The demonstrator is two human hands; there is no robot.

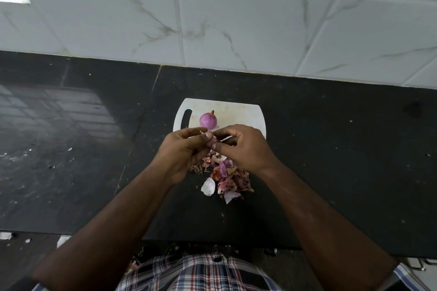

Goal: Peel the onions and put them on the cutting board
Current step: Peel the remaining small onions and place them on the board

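Both hands meet fingertip to fingertip, left hand (183,149) and right hand (243,146) pinching, forearms converging.

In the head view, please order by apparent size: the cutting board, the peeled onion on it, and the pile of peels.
1. cutting board, partly hidden by the hands
2. pile of peels
3. peeled onion

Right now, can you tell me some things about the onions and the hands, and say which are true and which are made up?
1. A peeled purple onion sits on the white plastic cutting board. True.
2. The pile of dry onion skins lies on the board. False: it lies on the black counter.
3. Both the left hand and the right hand pinch a small onion piece. True.
4. Three onions are on the board. False: one.
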